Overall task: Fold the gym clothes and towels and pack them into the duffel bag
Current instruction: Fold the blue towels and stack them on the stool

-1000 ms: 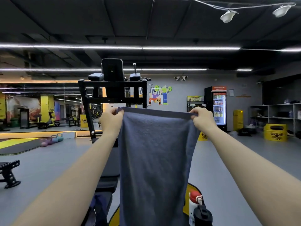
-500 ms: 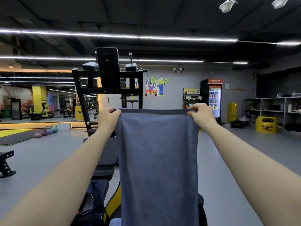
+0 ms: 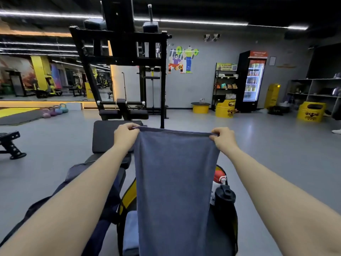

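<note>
Left hand (image 3: 125, 136) and right hand (image 3: 224, 139) each pinching a top corner of the hanging grey towel (image 3: 175, 191).

The left hand (image 3: 125, 136) and right hand (image 3: 224, 139) are lowering the grey towel (image 3: 175, 191) from in front of the machine frame toward 6 o'clock, over the duffel bag (image 3: 129, 196); a black bottle (image 3: 225, 202) is coming into sight at 4 o'clock.
</note>
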A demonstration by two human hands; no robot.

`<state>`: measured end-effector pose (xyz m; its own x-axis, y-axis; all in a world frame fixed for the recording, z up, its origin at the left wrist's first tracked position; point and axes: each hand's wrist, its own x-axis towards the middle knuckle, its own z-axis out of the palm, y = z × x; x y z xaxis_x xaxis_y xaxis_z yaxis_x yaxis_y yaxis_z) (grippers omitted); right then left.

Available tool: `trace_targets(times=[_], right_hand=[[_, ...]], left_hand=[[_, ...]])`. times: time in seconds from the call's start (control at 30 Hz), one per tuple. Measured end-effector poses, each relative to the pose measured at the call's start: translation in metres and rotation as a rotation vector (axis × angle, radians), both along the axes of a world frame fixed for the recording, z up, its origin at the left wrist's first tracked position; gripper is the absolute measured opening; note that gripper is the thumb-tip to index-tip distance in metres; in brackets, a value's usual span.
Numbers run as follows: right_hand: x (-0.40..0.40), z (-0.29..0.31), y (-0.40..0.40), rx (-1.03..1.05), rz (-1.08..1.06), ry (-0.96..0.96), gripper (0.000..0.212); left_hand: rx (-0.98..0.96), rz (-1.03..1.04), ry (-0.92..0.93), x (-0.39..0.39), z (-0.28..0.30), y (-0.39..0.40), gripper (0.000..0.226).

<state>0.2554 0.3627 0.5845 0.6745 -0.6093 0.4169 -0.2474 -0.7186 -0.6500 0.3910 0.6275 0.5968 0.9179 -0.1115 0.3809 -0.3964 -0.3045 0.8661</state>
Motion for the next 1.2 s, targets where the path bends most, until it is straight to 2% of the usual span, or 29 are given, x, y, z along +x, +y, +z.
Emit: trace_targets(times=[0.33, 0.8, 0.93, 1.2], right_hand=[[0.036, -0.07, -0.001, 0.074, 0.027, 0.106, 0.016], [-0.009, -0.187, 0.031, 0.158, 0.152, 0.33, 0.017], [-0.024, -0.21, 0.039, 0.147, 0.2, 0.442, 0.018], [-0.044, -0.257, 0.043, 0.171, 0.27, 0.72, 0.01]], left_hand=[[0.028, -0.003, 0.138, 0.029, -0.073, -0.005, 0.026], [0.155, -0.019, 0.364, -0.013, -0.195, 0.018, 0.028], [0.207, -0.047, 0.457, -0.026, -0.226, 0.026, 0.036], [0.355, -0.238, 0.645, -0.053, -0.282, 0.029, 0.037]])
